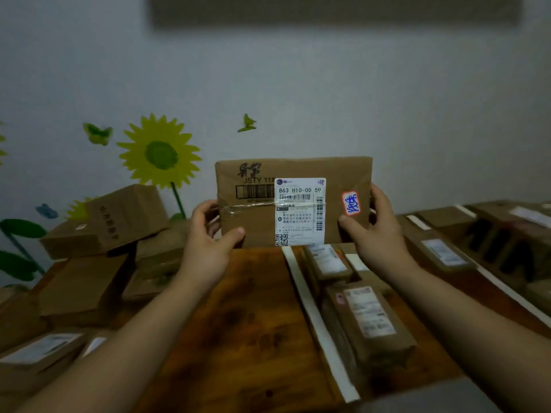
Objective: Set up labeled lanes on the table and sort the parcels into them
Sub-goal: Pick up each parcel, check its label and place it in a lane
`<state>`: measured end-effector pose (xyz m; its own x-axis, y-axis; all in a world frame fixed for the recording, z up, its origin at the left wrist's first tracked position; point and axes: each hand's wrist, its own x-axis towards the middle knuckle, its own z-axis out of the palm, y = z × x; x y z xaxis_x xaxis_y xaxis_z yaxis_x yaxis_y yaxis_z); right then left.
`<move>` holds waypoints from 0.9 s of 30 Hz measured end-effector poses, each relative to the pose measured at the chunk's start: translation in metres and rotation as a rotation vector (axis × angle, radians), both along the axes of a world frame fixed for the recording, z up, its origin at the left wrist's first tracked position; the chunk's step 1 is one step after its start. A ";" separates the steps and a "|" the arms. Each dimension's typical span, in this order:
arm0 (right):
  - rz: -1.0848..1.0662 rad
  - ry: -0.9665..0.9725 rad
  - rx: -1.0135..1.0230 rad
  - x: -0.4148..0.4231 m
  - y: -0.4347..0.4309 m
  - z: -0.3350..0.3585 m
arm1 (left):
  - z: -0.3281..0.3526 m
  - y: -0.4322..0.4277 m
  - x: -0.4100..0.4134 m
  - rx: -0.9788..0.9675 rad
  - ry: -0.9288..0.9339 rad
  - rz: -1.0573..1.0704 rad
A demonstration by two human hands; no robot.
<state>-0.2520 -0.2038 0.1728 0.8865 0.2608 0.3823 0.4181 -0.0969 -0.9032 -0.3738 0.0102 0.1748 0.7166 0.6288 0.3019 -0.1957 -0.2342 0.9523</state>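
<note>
I hold a flat brown cardboard parcel (256,222) upright above the wooden table (247,317), its face toward me. It carries a white shipping label (299,211) and a small red-edged sticker (350,203) with blue writing. My left hand (208,234) grips its left edge, thumb on the front. On the right edge my right hand (375,231) grips it the same way. White tape strips (316,317) mark lanes on the table. Labelled parcels (369,317) lie in the lane right of the nearest strip.
A heap of unsorted brown boxes (98,234) fills the left side of the table. More parcels (441,248) lie in lanes at the far right, split by another white strip (507,290). The wall behind shows sunflower and butterfly stickers.
</note>
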 end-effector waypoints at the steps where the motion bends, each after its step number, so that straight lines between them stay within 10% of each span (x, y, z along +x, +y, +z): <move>1: -0.037 -0.004 -0.007 0.004 -0.015 -0.001 | 0.000 -0.013 0.011 0.012 0.004 -0.033; 27: -0.973 0.204 -0.189 -0.010 -0.514 -0.059 | -0.049 -0.484 0.199 0.009 0.323 -0.953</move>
